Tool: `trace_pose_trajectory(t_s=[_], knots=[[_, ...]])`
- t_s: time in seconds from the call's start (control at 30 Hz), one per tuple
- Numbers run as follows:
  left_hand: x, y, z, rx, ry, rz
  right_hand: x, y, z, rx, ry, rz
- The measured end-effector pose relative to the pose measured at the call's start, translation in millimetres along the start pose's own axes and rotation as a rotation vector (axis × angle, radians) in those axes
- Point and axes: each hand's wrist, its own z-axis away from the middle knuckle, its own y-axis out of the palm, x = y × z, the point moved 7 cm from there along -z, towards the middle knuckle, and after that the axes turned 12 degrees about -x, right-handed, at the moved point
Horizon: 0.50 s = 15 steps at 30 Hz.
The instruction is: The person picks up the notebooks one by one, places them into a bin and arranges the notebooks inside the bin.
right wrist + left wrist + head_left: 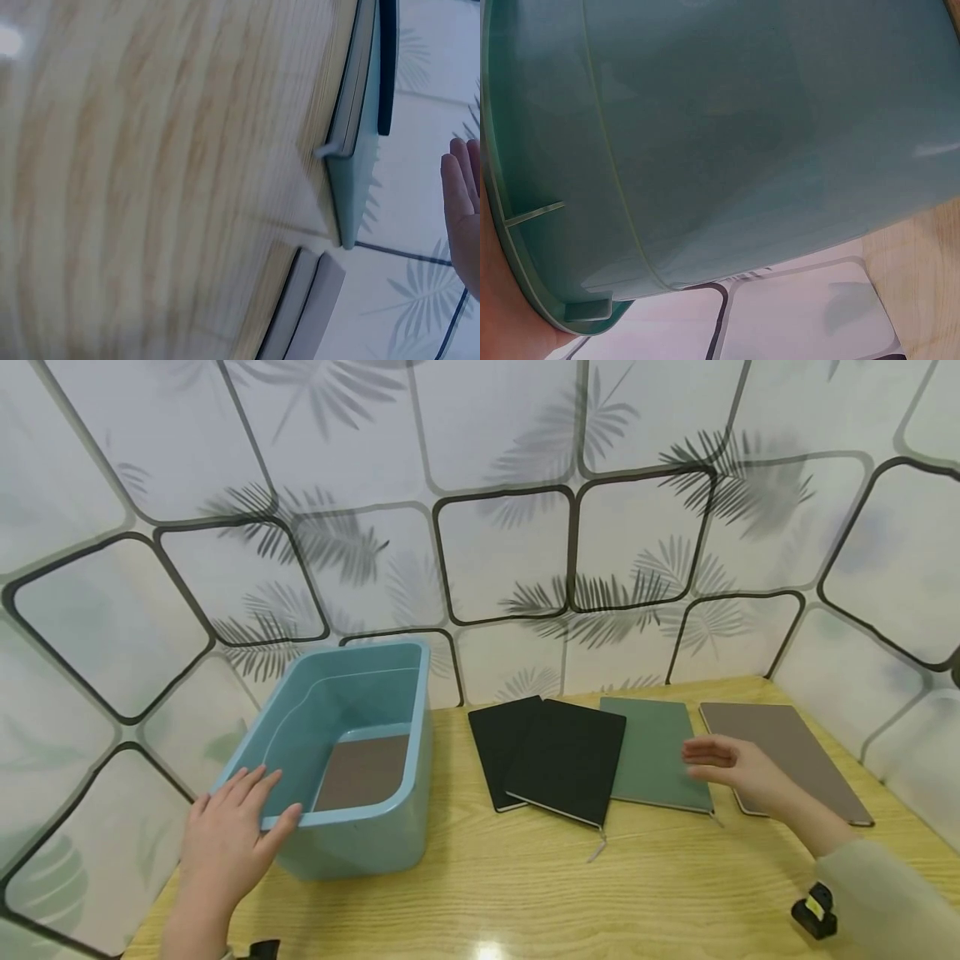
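My left hand [231, 835] rests on the near left rim of a blue plastic bin [352, 839], its fingers loosely extended over the edge. In the left wrist view, the bin's outer wall [727, 150] fills most of the picture. A flat brown rectangle [363, 772], like a notebook cover, lies on the bin's floor. My right hand [738, 768] hovers over the right part of a green notebook [648, 752], fingers extended and holding nothing. Right of it lies a brown notebook [780, 752]. In the right wrist view, the green notebook [352, 172] shows edge-on.
Two black notebooks overlap left of the green one, the front one [570, 760] partly over the rear one [491, 747]. All lie on a light wooden table [525, 893]. A leaf-patterned wall covering [502, 560] rises directly behind the table and at both sides.
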Motion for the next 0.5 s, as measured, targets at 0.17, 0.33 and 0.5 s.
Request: trace_pose_trajectory(t_s=[0.17, 0.33, 0.5], knots=[[0.4, 0.7, 0.7, -0.001, -0.002, 0.002, -7, -13, 2.9, -0.037, -0.005, 0.054], [1.0, 1.4, -0.1, -0.006, 0.001, -0.002, -12, -24, 5.6, -0.057, -0.034, 0.077], [1.1, 1.3, -0.3, -0.014, 0.002, -0.003, -14, -28, 7.3, -0.063, -0.048, 0.073]])
